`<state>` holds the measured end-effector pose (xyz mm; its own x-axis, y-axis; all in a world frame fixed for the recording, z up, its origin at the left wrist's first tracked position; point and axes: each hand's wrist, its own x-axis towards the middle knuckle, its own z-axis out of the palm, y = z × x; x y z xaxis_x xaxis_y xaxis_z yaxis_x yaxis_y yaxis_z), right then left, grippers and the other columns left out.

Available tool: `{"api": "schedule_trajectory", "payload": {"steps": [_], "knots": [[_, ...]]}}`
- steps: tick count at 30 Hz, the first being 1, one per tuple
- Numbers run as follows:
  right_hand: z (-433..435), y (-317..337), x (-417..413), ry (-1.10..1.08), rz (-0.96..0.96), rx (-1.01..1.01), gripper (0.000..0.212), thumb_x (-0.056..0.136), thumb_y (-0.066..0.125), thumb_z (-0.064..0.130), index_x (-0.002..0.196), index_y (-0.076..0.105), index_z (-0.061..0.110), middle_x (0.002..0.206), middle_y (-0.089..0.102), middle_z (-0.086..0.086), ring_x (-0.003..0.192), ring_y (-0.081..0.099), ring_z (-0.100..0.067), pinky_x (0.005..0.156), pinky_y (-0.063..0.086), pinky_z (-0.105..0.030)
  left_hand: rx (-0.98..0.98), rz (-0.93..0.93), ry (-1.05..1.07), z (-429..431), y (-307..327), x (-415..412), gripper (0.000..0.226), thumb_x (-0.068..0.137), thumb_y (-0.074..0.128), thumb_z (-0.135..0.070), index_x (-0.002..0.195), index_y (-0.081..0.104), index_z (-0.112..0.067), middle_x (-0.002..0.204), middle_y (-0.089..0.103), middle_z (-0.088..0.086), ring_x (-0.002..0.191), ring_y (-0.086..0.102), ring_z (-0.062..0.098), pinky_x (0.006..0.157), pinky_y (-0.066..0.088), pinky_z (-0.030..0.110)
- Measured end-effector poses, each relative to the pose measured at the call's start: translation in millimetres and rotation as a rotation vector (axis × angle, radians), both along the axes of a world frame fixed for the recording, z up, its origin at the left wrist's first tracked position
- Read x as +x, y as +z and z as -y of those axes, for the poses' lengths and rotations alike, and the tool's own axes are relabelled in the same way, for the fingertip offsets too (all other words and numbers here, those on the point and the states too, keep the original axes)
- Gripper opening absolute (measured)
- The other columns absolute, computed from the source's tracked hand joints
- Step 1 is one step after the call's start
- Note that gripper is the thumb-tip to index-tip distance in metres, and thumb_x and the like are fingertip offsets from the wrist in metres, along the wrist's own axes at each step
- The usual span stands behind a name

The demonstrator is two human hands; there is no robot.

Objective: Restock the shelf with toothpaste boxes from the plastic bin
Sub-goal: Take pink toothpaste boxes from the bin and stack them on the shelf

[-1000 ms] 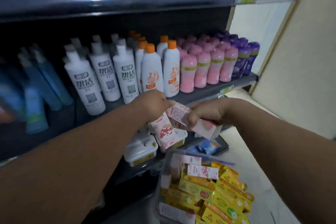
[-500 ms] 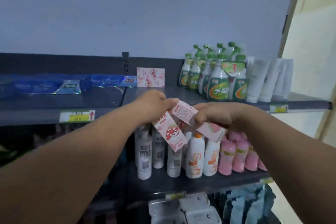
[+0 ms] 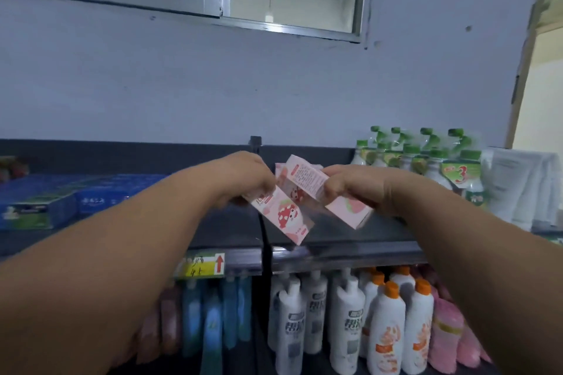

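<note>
- Blue boxes (image 3: pixel 39 207) lie on the top shelf (image 3: pixel 231 231), up and far left of the yellow price tag (image 3: pixel 202 266) clipped to that shelf's front edge.
- Blue bottles (image 3: pixel 213 313) stand on the lower level, directly below the tag; they are blurred.
- The left hand (image 3: pixel 243 179) is above and just right of the tag, fingers curled down and gripping the upper end of the strawberry toothpaste box (image 3: pixel 283 216).
- That box slants down to the right over the top shelf, above and right of the tag, its cartoon strawberry face towards the camera.
- White bottles (image 3: pixel 304 313) stand below and right of the tag.
- The second toothpaste box (image 3: pixel 316 186), its printed-text side up, is further right of the tag. It tilts the same way and overlaps the strawberry box; whether the two touch I cannot tell.
- A sliver of pink shows behind both boxes; I cannot tell what it belongs to.
- The right hand (image 3: pixel 359 189) is above and well right of the tag, fingers wrapped round the middle of the second box.
- Orange-capped bottles (image 3: pixel 393 323) stand below and well right of the tag, beside the white ones.
- Green-capped bottles (image 3: pixel 426 161) cluster at the back of the top shelf, far right of the tag.
- Pink bottles (image 3: pixel 451 329) stand low and far right of the tag.
- White packs (image 3: pixel 518 186) stand furthest right of the tag, beside the green-capped bottles.
</note>
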<state>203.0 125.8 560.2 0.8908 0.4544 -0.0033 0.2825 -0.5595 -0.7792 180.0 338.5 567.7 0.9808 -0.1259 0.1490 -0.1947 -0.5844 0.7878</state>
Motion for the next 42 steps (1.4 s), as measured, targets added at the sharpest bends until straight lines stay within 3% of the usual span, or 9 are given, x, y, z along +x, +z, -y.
{"api": "schedule_trajectory", "payload": {"steps": [9, 12, 16, 20, 23, 28, 35, 39, 42], "knots": [[0.3, 3.4, 47.7, -0.18, -0.032, 0.062, 0.058, 0.06, 0.058, 0.021, 0.117, 0.063, 0.01, 0.118, 0.063, -0.026, 0.085, 0.056, -0.029, 0.061, 0.041, -0.03, -0.024, -0.084, -0.076, -21.5, -1.3, 70.7, 0.018, 0.09, 0.055, 0.003, 0.077, 0.061, -0.009, 0.079, 0.068, 0.011, 0.078, 0.057, 0.023, 0.061, 0.042, 0.03], [11.5, 2.8, 68.9, -0.233, -0.064, 0.073, 0.061, 0.057, 0.061, 0.023, 0.117, 0.065, 0.012, 0.111, 0.066, -0.024, 0.081, 0.056, -0.026, 0.059, 0.041, -0.029, -0.075, -0.111, -0.065, -18.3, -6.5, 95.6, 0.019, 0.09, 0.055, 0.003, 0.076, 0.06, -0.009, 0.082, 0.069, 0.014, 0.081, 0.059, 0.025, 0.067, 0.044, 0.033], [27.8, -1.1, 100.5, -0.247, -0.073, 0.053, 0.07, 0.047, 0.065, 0.03, 0.116, 0.066, 0.016, 0.108, 0.068, -0.022, 0.077, 0.058, -0.025, 0.059, 0.043, -0.028, -0.108, -0.127, -0.031, -5.3, -16.5, 126.3, 0.018, 0.089, 0.058, 0.002, 0.081, 0.059, -0.014, 0.094, 0.071, 0.016, 0.083, 0.061, 0.024, 0.055, 0.044, 0.028], [44.6, -1.9, 133.3, -0.281, -0.091, 0.075, 0.064, 0.052, 0.063, 0.026, 0.115, 0.065, 0.015, 0.09, 0.067, -0.014, 0.066, 0.057, -0.021, 0.054, 0.041, -0.025, -0.075, -0.129, -0.006, 11.3, -30.3, 153.4, 0.011, 0.087, 0.057, 0.005, 0.081, 0.059, -0.005, 0.1, 0.07, 0.022, 0.081, 0.059, 0.026, 0.063, 0.045, 0.034], [54.2, -0.4, 159.3, -0.252, -0.063, 0.067, 0.068, 0.045, 0.066, 0.03, 0.112, 0.065, 0.019, 0.096, 0.069, -0.016, 0.072, 0.059, -0.024, 0.058, 0.042, -0.027, 0.01, -0.092, 0.028, 22.5, -35.0, 172.9, 0.013, 0.083, 0.063, 0.003, 0.092, 0.058, -0.006, 0.096, 0.064, 0.018, 0.08, 0.056, 0.024, 0.068, 0.049, 0.034], [63.6, 0.8, 193.8, -0.186, -0.016, 0.044, 0.068, 0.046, 0.066, 0.03, 0.114, 0.063, 0.018, 0.101, 0.071, -0.015, 0.076, 0.061, -0.025, 0.061, 0.044, -0.029, 0.227, -0.025, 0.084, 36.3, -36.9, 200.8, 0.051, 0.079, 0.077, -0.013, 0.126, 0.055, -0.012, 0.115, 0.059, 0.003, 0.097, 0.06, 0.018, 0.084, 0.054, 0.031], [76.7, -7.8, 223.5, -0.139, -0.01, 0.135, 0.053, 0.054, 0.062, 0.024, 0.107, 0.067, 0.019, 0.087, 0.07, -0.012, 0.066, 0.06, -0.022, 0.056, 0.042, -0.028, 0.412, 0.017, 0.114, 53.4, -46.6, 235.1, 0.052, 0.083, 0.074, -0.021, 0.13, 0.055, -0.016, 0.129, 0.056, 0.002, 0.11, 0.055, 0.018, 0.091, 0.045, 0.028], [76.5, -11.8, 235.7, -0.106, -0.017, 0.141, 0.062, 0.047, 0.065, 0.027, 0.109, 0.068, 0.02, 0.106, 0.071, -0.018, 0.081, 0.063, -0.028, 0.066, 0.044, -0.035, 0.5, 0.04, 0.124, 61.4, -54.0, 252.3, 0.054, 0.084, 0.073, -0.022, 0.134, 0.053, -0.019, 0.137, 0.051, 0.002, 0.121, 0.051, 0.02, 0.098, 0.043, 0.028], [74.8, -13.0, 239.7, -0.074, -0.017, 0.163, 0.059, 0.053, 0.061, 0.022, 0.111, 0.066, 0.015, 0.113, 0.067, -0.022, 0.083, 0.059, -0.028, 0.064, 0.041, -0.032, 0.559, 0.065, 0.152, 62.8, -58.3, 264.4, 0.055, 0.083, 0.074, -0.027, 0.134, 0.054, -0.022, 0.138, 0.046, 0.005, 0.119, 0.052, 0.023, 0.1, 0.045, 0.033]]}}
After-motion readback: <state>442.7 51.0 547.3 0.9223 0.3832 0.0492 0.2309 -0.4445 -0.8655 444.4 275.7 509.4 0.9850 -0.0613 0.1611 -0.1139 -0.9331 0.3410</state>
